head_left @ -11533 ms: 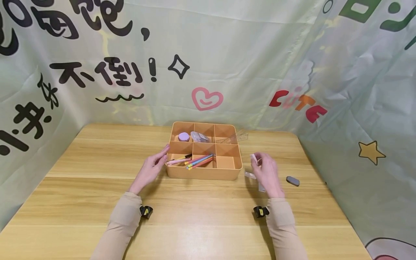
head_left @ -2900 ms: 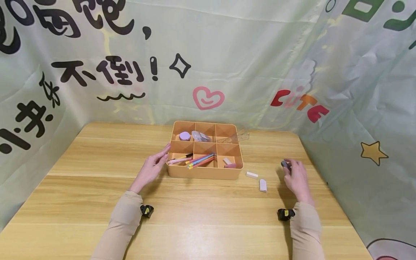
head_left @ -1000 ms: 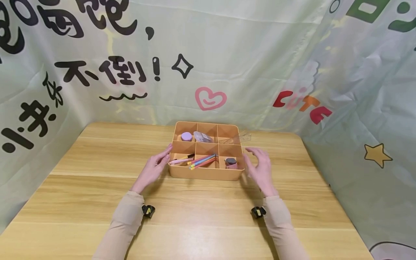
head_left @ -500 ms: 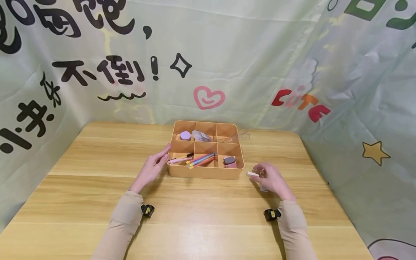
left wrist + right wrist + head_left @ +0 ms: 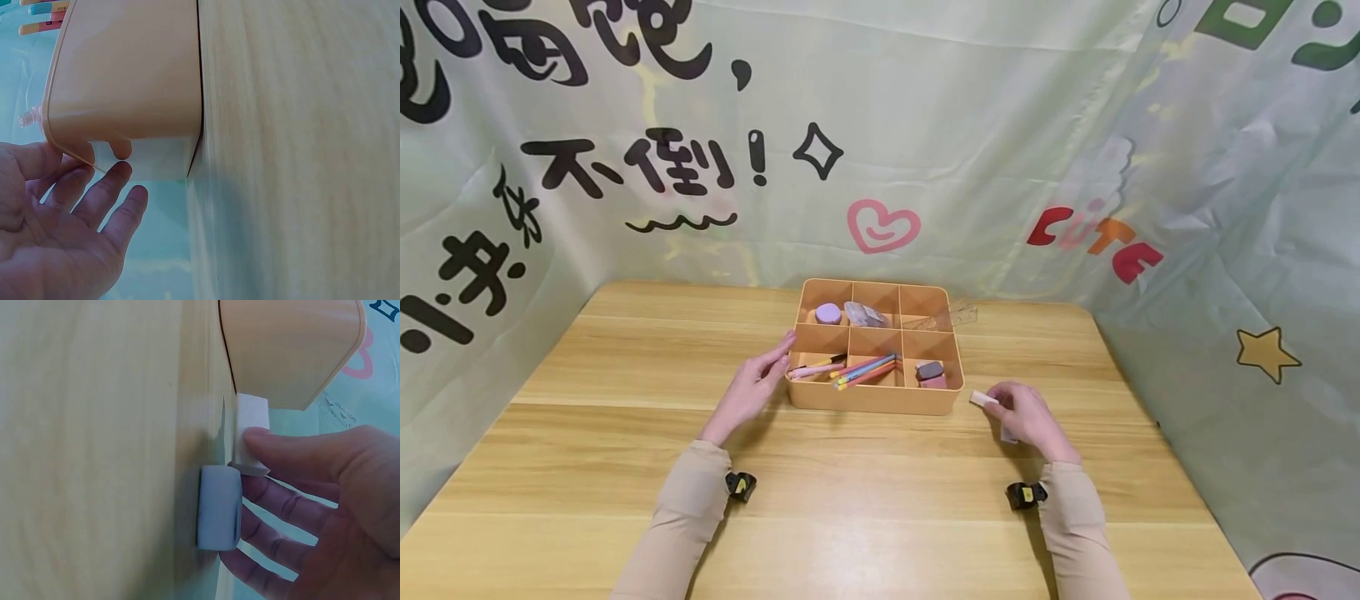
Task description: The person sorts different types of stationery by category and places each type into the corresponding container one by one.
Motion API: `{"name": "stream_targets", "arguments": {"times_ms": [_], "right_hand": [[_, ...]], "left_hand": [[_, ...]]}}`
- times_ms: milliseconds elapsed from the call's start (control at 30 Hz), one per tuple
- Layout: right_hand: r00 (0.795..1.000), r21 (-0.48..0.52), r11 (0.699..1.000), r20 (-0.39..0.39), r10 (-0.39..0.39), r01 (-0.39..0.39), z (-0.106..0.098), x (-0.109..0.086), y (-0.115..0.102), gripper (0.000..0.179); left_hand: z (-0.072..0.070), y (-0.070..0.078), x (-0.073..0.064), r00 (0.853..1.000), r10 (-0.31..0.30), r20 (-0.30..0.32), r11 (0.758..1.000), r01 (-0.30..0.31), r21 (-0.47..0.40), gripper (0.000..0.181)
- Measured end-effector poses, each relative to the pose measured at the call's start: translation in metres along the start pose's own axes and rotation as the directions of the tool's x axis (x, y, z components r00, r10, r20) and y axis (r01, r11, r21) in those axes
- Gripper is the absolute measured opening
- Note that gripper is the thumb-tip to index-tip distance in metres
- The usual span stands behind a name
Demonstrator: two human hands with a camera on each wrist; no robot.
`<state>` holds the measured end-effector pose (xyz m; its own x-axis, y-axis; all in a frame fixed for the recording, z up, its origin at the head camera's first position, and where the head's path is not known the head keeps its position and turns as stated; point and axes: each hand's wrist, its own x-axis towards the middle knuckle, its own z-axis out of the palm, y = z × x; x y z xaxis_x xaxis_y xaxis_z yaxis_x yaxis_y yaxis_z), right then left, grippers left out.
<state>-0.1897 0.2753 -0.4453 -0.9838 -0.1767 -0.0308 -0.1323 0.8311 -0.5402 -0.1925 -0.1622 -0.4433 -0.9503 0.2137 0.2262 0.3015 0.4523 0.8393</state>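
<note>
My left hand (image 5: pixel 752 392) touches the left side of the tan organizer box (image 5: pixel 872 402), fingers lightly extended along its wall and rim in the left wrist view. To the right of the box, my right hand (image 5: pixel 1033 421) pinches a white eraser (image 5: pixel 253 419) between thumb and fingers, low over the table. A pale lavender eraser (image 5: pixel 219 509) stands right beside those fingers, partly covered by the hand in the head view. In the box's front right compartment lie a dark grey eraser (image 5: pixel 930 371) and a pink eraser (image 5: pixel 933 383).
Several colored pencils (image 5: pixel 872 372) lean in the front middle compartment; pens (image 5: pixel 816 369) lie front left. Behind are a purple round-topped item (image 5: pixel 828 313), a clear-wrapped item (image 5: pixel 865 315) and a clear ruler (image 5: pixel 958 314) jutting past the right rim. A printed cloth (image 5: pixel 985 167) hangs behind the table.
The pink and dark grey erasers went into the front right compartment. My right hand then came back right and down, and its fingers closed on the white eraser. The left hand stayed at the box.
</note>
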Motion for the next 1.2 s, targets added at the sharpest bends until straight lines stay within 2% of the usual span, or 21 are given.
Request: {"name": "stream_targets", "arguments": {"times_ms": [133,233,333,400,500,567,667,900,1200], "right_hand": [[0.998,0.055,0.998,-0.058,0.003,0.000,-0.002,0.001,-0.002,0.019],[0.985,0.090,0.995,-0.169,-0.036,0.052,-0.004,0.002,-0.006,0.020],[0.947,0.085,0.990,-0.311,-0.085,0.117,-0.006,0.004,-0.011,0.020],[0.914,0.071,0.986,-0.389,-0.113,0.152,-0.007,0.006,-0.016,0.019],[0.876,0.063,0.979,-0.460,-0.144,0.194,-0.010,0.009,-0.026,0.017],[0.863,0.059,0.974,-0.477,-0.167,0.221,-0.011,0.011,-0.034,0.017],[0.858,0.059,0.967,-0.477,-0.189,0.246,-0.011,0.014,-0.046,0.016],[0.870,0.066,0.950,-0.426,-0.250,0.305,-0.002,0.022,-0.070,0.015],[0.884,0.013,0.953,-0.378,-0.275,0.302,0.009,0.030,-0.082,0.011]], "left_hand": [[0.000,0.000,0.001,1.000,0.005,-0.006,1.000,-0.005,-0.003,0.044],[0.000,0.000,0.001,1.000,0.006,-0.006,1.000,-0.006,-0.005,0.044],[0.000,-0.001,0.001,1.000,0.003,0.001,1.000,-0.003,-0.005,0.044],[0.000,-0.001,0.001,1.000,0.001,0.003,1.000,-0.001,-0.005,0.044],[-0.001,-0.001,0.001,1.000,0.004,0.000,1.000,-0.004,-0.005,0.044],[-0.001,-0.001,0.001,1.000,0.006,-0.001,1.000,-0.006,-0.002,0.044],[-0.001,-0.002,0.001,1.000,0.004,-0.001,1.000,-0.004,0.001,0.044],[0.000,-0.001,-0.001,1.000,0.002,-0.004,1.000,-0.002,-0.001,0.044],[0.000,0.001,-0.002,1.000,-0.004,0.000,1.000,0.004,-0.010,0.044]]}}
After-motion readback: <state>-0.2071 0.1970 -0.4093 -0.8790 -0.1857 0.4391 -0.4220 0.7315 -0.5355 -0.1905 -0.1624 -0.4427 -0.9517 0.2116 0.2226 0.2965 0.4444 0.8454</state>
